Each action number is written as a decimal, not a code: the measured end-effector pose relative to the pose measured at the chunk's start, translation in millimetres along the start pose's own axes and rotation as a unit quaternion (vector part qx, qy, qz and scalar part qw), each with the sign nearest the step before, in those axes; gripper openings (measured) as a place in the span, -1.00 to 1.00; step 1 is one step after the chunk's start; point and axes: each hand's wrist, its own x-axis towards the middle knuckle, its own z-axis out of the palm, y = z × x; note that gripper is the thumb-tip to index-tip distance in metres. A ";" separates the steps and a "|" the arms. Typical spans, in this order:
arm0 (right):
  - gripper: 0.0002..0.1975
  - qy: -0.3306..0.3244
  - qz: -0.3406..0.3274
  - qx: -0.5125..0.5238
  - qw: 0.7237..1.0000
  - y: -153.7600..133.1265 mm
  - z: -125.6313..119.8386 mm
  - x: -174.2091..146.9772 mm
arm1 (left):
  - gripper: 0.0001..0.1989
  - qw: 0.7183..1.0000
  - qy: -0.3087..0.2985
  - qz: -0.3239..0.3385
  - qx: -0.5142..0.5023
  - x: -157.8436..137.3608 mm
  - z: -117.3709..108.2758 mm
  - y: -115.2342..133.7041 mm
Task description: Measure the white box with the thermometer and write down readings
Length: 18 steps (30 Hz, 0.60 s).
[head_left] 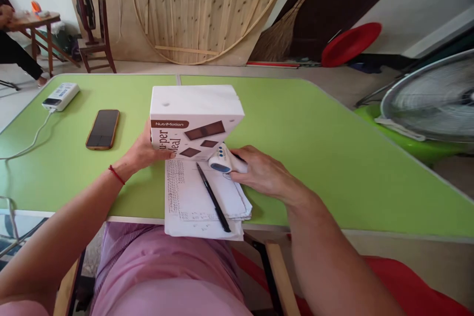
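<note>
My left hand [143, 150] grips the left side of a white cardboard box [196, 101], its thumb across the lower front. The box has brown bar pictures and the word NutriMotion on it. My right hand [259, 170] is closed round the handle of a white gun-shaped handheld device [222, 159] with blue dots and a dark oval window. The device is right by the box's lower right corner; whether they touch, I cannot tell. Beneath them lies a stack of written-on paper sheets [185, 192], with a black pen [214, 198] resting slantwise on top.
The green table [296, 123] carries a phone [103, 129] and a white power bank [61, 96] with a cable at the left. A large fan [433, 98] stands off the right edge. Farther back are a small wooden chair [94, 39] and a seated person's leg [20, 59].
</note>
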 end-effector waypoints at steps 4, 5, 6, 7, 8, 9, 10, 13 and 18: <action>-0.63 0.101 0.110 0.113 0.982 -13.2 -12.1 -12.6 | -0.24 0.999 0.028 -0.020 -0.008 -1.7 1.9 -8.0; -0.60 0.142 0.124 0.167 0.968 -18.9 -14.0 -17.0 | -0.25 0.998 0.050 -0.021 0.009 -3.4 1.6 -6.7; -0.60 0.178 0.132 0.232 0.947 -26.3 -15.1 -21.6 | -0.25 0.997 0.071 -0.019 0.026 -5.2 1.5 -3.8; -0.63 0.201 0.137 0.301 0.922 -35.3 -15.2 -26.2 | -0.26 0.995 0.088 -0.015 0.039 -7.1 1.7 0.3; -0.68 0.218 0.133 0.370 0.893 -45.9 -14.4 -31.0 | -0.28 0.994 0.102 -0.011 0.048 -9.3 2.3 5.3; -0.72 0.215 0.119 0.432 0.868 -57.7 -12.8 -35.8 | -0.29 0.993 0.109 -0.011 0.054 -12.0 3.4 10.9; -0.71 0.201 0.105 0.488 0.843 -70.1 -10.7 -40.5 | -0.30 0.992 0.113 -0.019 0.057 -15.1 4.8 16.4; -0.65 0.148 0.091 0.614 0.770 -106.5 -3.2 -54.0 | -0.28 0.988 0.123 -0.054 0.075 -26.8 9.5 29.4; -0.57 0.054 0.096 0.733 0.672 -142.6 7.3 -73.8 | -0.22 0.981 0.115 -0.097 0.120 -42.9 11.2 36.1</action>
